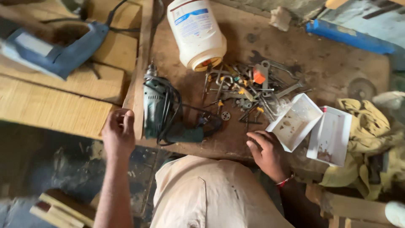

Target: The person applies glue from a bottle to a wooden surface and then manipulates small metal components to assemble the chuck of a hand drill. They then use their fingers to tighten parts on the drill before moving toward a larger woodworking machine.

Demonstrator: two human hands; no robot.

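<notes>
My left hand [118,131] rests on the near end of a narrow wooden strip [139,71], fingers curled over its edge. Just right of it lies a dark green power drill [162,112] with its black cord wound around the body. My right hand [268,152] lies flat on the brown workbench [329,63] near its front edge, fingers apart and holding nothing, beside an open white box [295,120]. A pile of metal tools and screws [244,90] spreads between the drill and the box.
A white plastic jar [197,31] lies on its side at the back. A blue power tool [55,52] sits on wooden boards at left. The white box lid [331,135] and a yellow cloth [371,139] lie at right. A blue bar [350,37] is at back right.
</notes>
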